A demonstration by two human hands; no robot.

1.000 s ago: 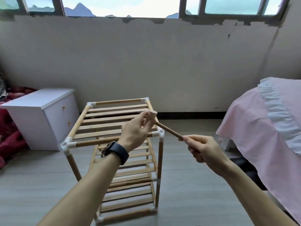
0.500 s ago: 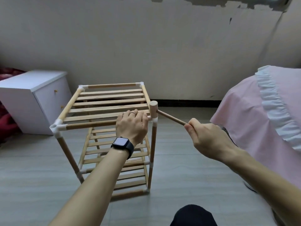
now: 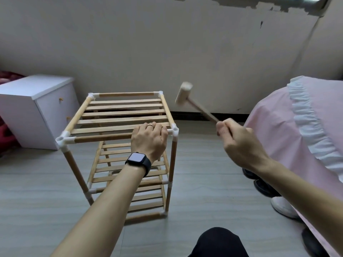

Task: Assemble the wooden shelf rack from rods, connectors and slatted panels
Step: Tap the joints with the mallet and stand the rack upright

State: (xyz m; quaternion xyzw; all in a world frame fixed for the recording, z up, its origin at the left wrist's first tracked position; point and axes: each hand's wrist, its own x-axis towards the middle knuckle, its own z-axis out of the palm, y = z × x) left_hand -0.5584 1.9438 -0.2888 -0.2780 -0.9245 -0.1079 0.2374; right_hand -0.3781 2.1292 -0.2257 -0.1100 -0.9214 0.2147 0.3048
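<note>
Three slatted tiers already stood framed in the shelf rack [image 3: 120, 141] on the floor. Left hand [image 3: 149, 139] clasped the near top rod [image 3: 104, 138]; right hand [image 3: 239, 143] gripped a raised wooden mallet [image 3: 184, 94]. Likely only seating the near right connector [image 3: 174, 131] remained.

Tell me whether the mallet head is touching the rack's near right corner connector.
Apart. The head view shows the mallet head raised, with wall visible between it and the connector.

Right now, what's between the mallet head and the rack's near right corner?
Nothing: in the head view, only open air separates the mallet head from the corner connector.
</note>
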